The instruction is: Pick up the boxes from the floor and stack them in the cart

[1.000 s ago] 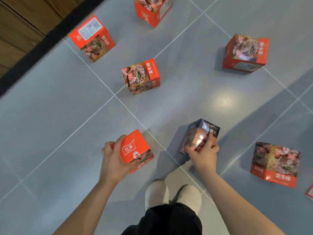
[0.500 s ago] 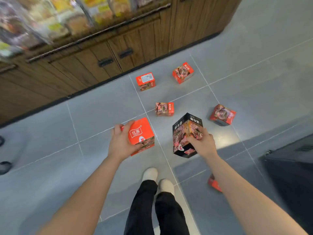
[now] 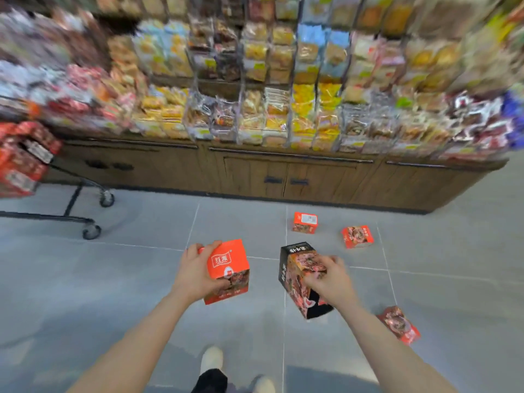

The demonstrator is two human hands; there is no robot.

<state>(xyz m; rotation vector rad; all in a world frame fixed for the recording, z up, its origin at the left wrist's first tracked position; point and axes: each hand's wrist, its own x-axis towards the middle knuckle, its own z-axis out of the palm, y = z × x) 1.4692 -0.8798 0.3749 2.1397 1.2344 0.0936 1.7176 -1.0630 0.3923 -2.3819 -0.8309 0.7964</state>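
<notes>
Now, at the far left the cart [image 3: 19,163] already carries a blurred pile of red boxes, its black frame on castors over the smooth grey tiled floor [image 3: 85,279]. Your left hand [image 3: 195,272] wraps fingers and thumb round an orange box [image 3: 228,269], a squarish glossy carton with a white logo patch on top and a food photo lower down. Your right hand [image 3: 330,279] grips a black box [image 3: 297,282] by its upper side, fingers curled over a printed face; that carton hangs tilted, one bottom corner pointing down. Both are held clear of the floor, well apart from the cart.

The likeliest slip is on the right: slick printed card held from one side, at a tilt, could rotate out of your fingers as you turn. Squeezing harder risks denting thin cardboard. The cart's pile looks loosely heaped, so a careless drop may topple it.

Further right, three more orange boxes lie on the floor: one [image 3: 304,222] near the wooden cabinet base, another [image 3: 356,236] just beside it, and a third [image 3: 399,324] by your right forearm, which you could kick.
</notes>
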